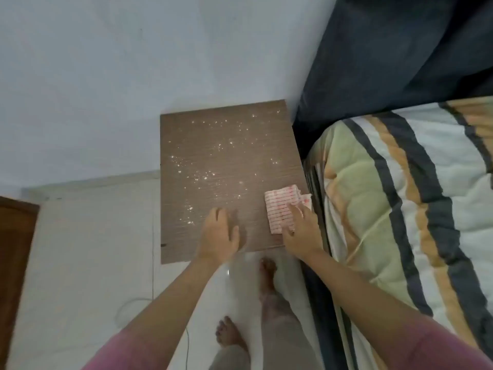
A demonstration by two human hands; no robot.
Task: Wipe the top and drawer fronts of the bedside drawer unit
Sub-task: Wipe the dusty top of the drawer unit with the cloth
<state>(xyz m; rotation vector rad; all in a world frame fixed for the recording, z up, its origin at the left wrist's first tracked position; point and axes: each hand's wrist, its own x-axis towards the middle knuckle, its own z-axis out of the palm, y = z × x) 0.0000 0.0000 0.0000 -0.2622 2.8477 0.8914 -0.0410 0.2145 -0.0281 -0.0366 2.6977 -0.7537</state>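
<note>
The brown wood-grain top of the bedside drawer unit [213, 145] is seen from straight above, speckled with white crumbs or powder across its middle and left. A white cloth with red checks [280, 206] lies folded at the top's near right corner. My right hand [301, 231] rests on the cloth's near edge, fingers on the fabric. My left hand [220, 233] lies flat on the bare top near the front edge, fingers relaxed, holding nothing. The drawer fronts are hidden below the top.
A bed with a striped quilt [400, 209] and dark headboard [386, 62] stands tight against the unit's right side. A pale wall is behind, white floor tiles [93, 263] to the left, and a brown wooden panel [16, 249] at far left. My bare feet stand before the unit.
</note>
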